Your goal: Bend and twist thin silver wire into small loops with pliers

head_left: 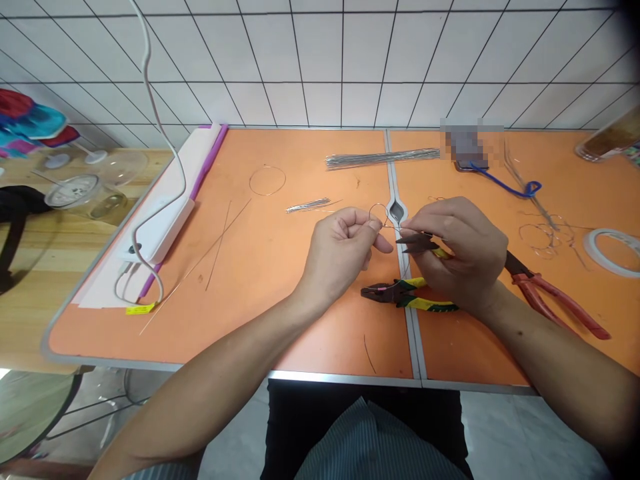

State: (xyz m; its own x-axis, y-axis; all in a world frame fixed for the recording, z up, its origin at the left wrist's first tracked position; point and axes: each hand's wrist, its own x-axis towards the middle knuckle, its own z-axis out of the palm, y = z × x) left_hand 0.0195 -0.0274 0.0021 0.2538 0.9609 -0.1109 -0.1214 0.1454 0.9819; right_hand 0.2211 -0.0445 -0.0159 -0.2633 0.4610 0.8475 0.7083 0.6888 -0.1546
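Note:
My left hand point(345, 243) is closed, thumb and forefinger pinching a thin wire bent into a small loop point(379, 206). To its right, my right hand point(457, 250) is wrapped round dark-jawed pliers point(419, 243) with a bit of yellow handle showing. Its fingertips come close to the wire's other side; whether they touch it I cannot tell. Just below lie combination pliers point(383, 292) with yellow and green handles, partly behind my right hand. Red-handled pliers point(570, 303) rest beside my right wrist.
Behind my hands lie a long wire bundle point(380, 158) and a short wire bundle point(307, 205). A wire ring point(267, 180) and loose wires point(220, 233) are on the orange table point(280, 267). A power strip point(163, 233) stands left, a white tape roll point(613, 252) right.

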